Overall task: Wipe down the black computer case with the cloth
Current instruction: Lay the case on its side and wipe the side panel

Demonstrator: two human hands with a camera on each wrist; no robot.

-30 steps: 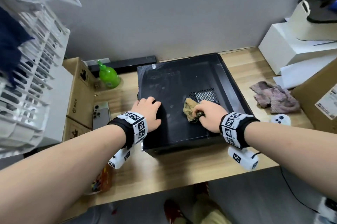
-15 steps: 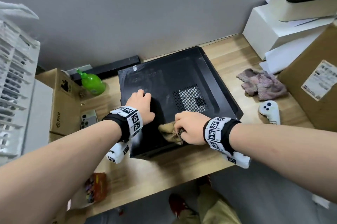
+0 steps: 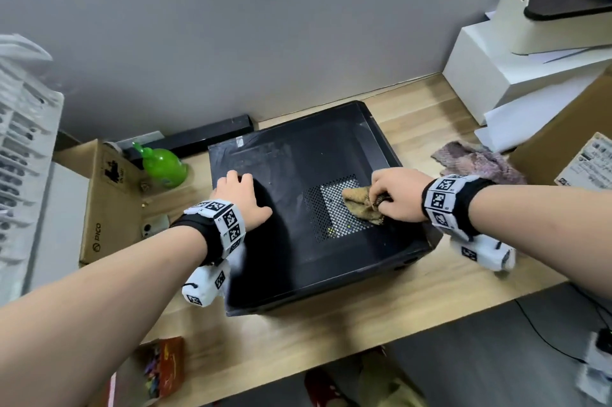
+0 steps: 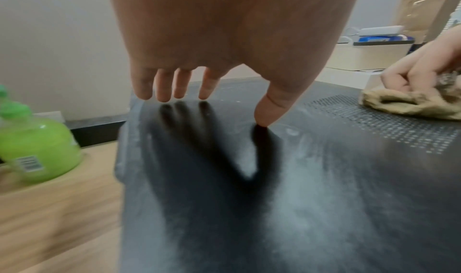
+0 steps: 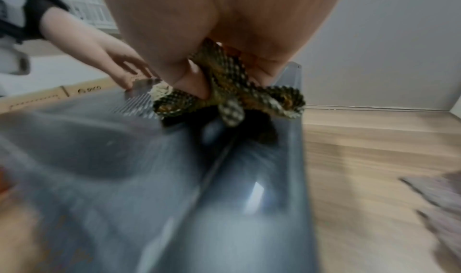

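The black computer case (image 3: 298, 154) lies flat on the wooden desk, its dusty side panel (image 4: 312, 188) facing up with a mesh vent (image 3: 331, 217) near the right. My right hand (image 3: 395, 194) grips a bunched tan cloth (image 3: 359, 204) and holds it on the vent near the case's right edge; the right wrist view shows the cloth (image 5: 232, 97) pinched between thumb and fingers. My left hand (image 3: 240, 191) rests flat on the panel's left part, fingers (image 4: 163, 87) straight and spread, thumb tip touching the surface.
A green bottle (image 3: 164, 164) and a cardboard box (image 3: 106, 204) stand left of the case. A purple-grey rag (image 3: 477, 161) lies to its right, beside white boxes (image 3: 516, 75) and another cardboard box (image 3: 576, 144). A black bar (image 3: 205, 136) lies by the wall.
My right hand has dragged the cloth from the case's near edge back up and right onto the vent. The left hand stays pressed on the left part of the panel.
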